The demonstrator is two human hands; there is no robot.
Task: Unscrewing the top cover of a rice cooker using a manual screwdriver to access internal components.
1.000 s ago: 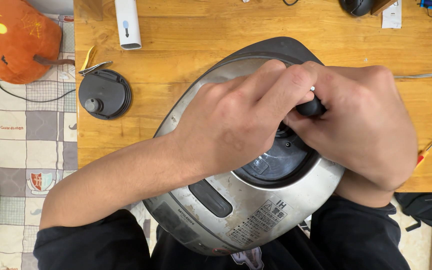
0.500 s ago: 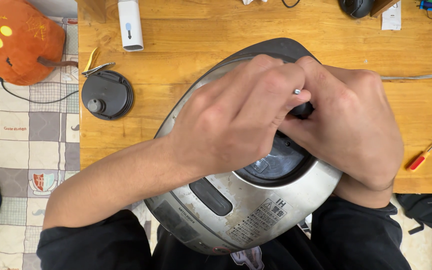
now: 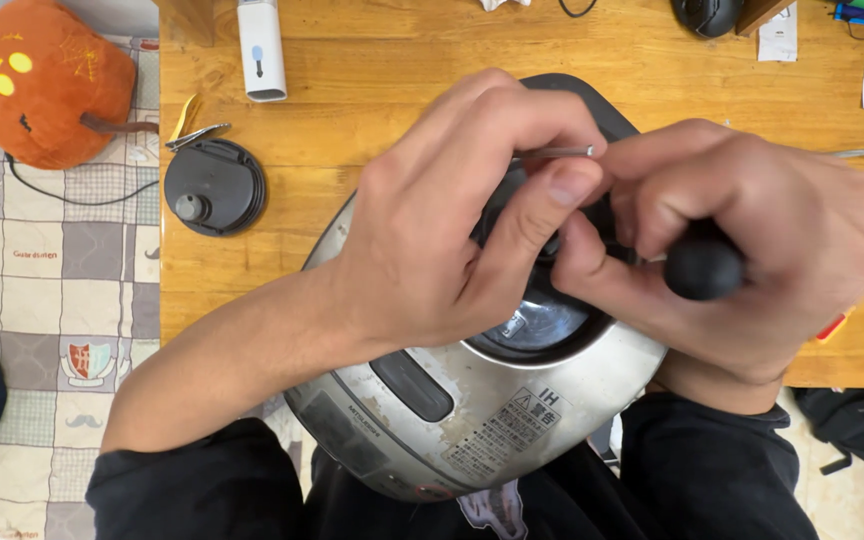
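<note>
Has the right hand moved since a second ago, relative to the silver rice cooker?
Yes. The right hand, gripping a black-handled screwdriver, has pulled back rightward from the silver rice cooker's dark centre, exposing the metal shaft. The left hand steadies the tip.

the two hands cover most of the cooker's (image 3: 472, 420) top, so the spot where the screwdriver's (image 3: 702, 265) thin metal tip touches cannot be seen. the black mouse (image 3: 709, 12) and the white stick (image 3: 259, 45) on the bench (image 3: 352, 60) are cut off at the top edge
</note>
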